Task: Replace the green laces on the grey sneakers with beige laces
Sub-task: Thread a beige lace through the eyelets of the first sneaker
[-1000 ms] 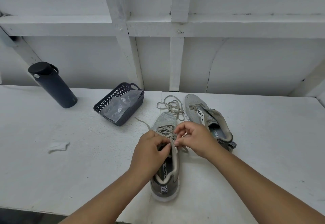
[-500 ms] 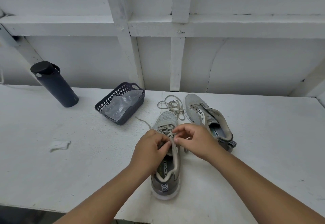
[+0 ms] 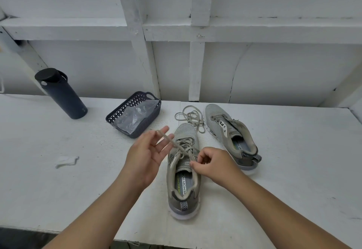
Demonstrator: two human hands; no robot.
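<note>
- My left hand (image 3: 146, 153) has come up and away from the near sneaker (image 3: 183, 170); half a second ago it was bunched over the eyelets, and now the palm is turned up with the fingers spread and mostly straight.
- A run of lace (image 3: 170, 141) lies taut across those fingers, from the fingertips down to the eyelets. I cannot tell whether the thumb pins it, so I read that hand as open, only carrying the lace.
- My right hand (image 3: 210, 163) has stayed low at the sneaker's tongue, fingers curled, pinching the other lace end at the top eyelets.
- I judge the pull to be slack being drawn through, so this shoe is in mid-lacing, not tied.
- The far sneaker (image 3: 231, 137) lies on the bench (image 3: 293, 151) with bare eyelets, and a loose lace (image 3: 191, 118) is coiled just beside its toe. That shoe's lacing is not done.
- In this light I cannot tell the laces' colours apart.
- The basket (image 3: 135, 114) and bottle (image 3: 61, 94) stand well apart.
</note>
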